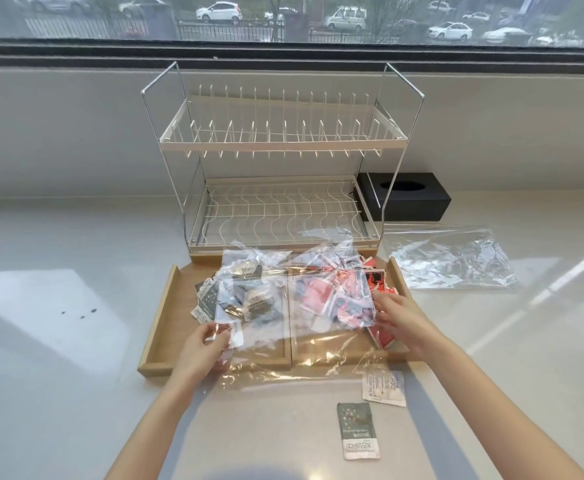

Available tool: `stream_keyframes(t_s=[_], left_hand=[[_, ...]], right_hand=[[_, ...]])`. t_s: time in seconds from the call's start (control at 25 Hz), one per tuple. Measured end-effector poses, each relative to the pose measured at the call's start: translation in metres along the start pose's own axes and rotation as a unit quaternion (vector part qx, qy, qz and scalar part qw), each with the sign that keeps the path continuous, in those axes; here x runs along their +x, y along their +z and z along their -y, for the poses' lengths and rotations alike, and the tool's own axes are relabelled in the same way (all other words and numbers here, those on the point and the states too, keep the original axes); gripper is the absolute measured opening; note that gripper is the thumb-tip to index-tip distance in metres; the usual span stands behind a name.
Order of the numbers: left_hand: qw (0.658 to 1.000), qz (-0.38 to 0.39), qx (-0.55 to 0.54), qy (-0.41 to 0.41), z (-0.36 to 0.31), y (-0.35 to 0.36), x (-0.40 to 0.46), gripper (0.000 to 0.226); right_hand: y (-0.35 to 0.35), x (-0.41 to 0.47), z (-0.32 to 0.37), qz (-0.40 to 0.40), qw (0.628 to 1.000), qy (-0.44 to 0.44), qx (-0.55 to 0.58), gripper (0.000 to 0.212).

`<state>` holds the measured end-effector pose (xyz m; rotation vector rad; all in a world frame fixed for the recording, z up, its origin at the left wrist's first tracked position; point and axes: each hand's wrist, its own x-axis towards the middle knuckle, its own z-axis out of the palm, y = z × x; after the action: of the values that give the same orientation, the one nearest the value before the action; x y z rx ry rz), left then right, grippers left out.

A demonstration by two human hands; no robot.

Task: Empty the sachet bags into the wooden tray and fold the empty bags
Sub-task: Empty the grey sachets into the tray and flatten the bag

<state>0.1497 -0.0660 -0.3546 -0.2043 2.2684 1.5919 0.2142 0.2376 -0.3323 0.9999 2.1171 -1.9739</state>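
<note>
A wooden tray [160, 306] lies on the pale counter [58, 341], just in front of a white wire rack [276, 140]. The tray has two compartments with a divider in the middle. A clear bag [294, 327] is spread over both compartments, and its near edge hangs over the front of the tray onto the counter. Grey and beige sachets [256, 299] lie in the left compartment, and red sachets [377, 282] lie in the right one, partly under the plastic. The left hand [204, 351] pinches the near left part of the bag, with the fingers curled on the plastic and on a small sachet there. The right hand [396, 313] touches the right edge of the bag with fairly straight fingers; I cannot tell if it grips. A second clear bag [453, 261] lies flat on the counter right of the tray. Two loose sachets [358, 429] lie on the counter near the person. A black box [411, 197] stands behind the rack.
</note>
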Motion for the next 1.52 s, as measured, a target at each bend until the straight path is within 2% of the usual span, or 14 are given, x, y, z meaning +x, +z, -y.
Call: stream_keyframes(t_s=[0.16,0.32,0.44,0.56,0.64,0.8,0.96,1.12,1.2,1.28,1.4,1.44,1.52], left_hand=[[1.0,-0.005,-0.01,0.002,-0.008,-0.004,0.011,0.016],[0.999,-0.01,-0.044,-0.009,-0.023,-0.003,0.027,0.037],[0.998,-0.014,-0.065,-0.009,-0.036,-0.003,0.036,0.04],[0.998,-0.015,-0.06,0.001,-0.043,-0.002,0.04,0.034],[0.998,-0.017,-0.048,0.02,-0.044,0.0,0.038,0.025],[0.995,-0.016,-0.091,0.036,-0.044,0.0,0.032,0.014],[0.991,-0.027,-0.119,0.053,-0.048,-0.009,0.028,0.013],[0.988,-0.031,-0.086,0.122,-0.052,-0.019,0.025,0.01],[0.986,-0.032,-0.078,0.146,-0.055,-0.023,0.022,0.009],[0.983,-0.031,-0.067,0.168,-0.059,-0.025,0.02,0.022],[0.975,-0.055,0.0,0.216,-0.069,-0.027,0.015,0.047],[0.969,-0.063,0.036,0.237,-0.074,-0.028,0.014,0.05],[0.95,-0.087,0.118,0.274,-0.083,-0.027,0.01,0.04]], right_hand=[[0.005,0.01,0.009,-0.004,1.0,-0.018,-0.006,0.037],[0.008,0.013,0.015,-0.013,0.999,-0.025,-0.042,0.038],[0.006,0.01,0.02,0.007,0.995,-0.045,-0.09,0.033],[0.003,0.004,0.023,0.043,0.993,-0.05,-0.095,0.021],[0.002,0.0,0.023,0.038,0.995,-0.047,-0.084,0.017],[-0.001,-0.004,0.023,-0.006,0.997,-0.066,-0.04,0.024],[-0.001,-0.008,0.03,-0.011,0.995,-0.103,-0.001,0.022],[-0.004,-0.011,0.039,-0.027,0.99,-0.141,0.002,0.012],[-0.006,-0.012,0.044,-0.045,0.985,-0.167,-0.006,0.02],[-0.007,-0.014,0.051,-0.052,0.978,-0.201,-0.028,0.034],[-0.011,-0.016,0.059,-0.055,0.957,-0.26,-0.12,0.039],[-0.013,-0.018,0.062,-0.068,0.946,-0.278,-0.155,0.037],[-0.019,-0.021,0.067,-0.096,0.923,-0.309,-0.206,0.029]])
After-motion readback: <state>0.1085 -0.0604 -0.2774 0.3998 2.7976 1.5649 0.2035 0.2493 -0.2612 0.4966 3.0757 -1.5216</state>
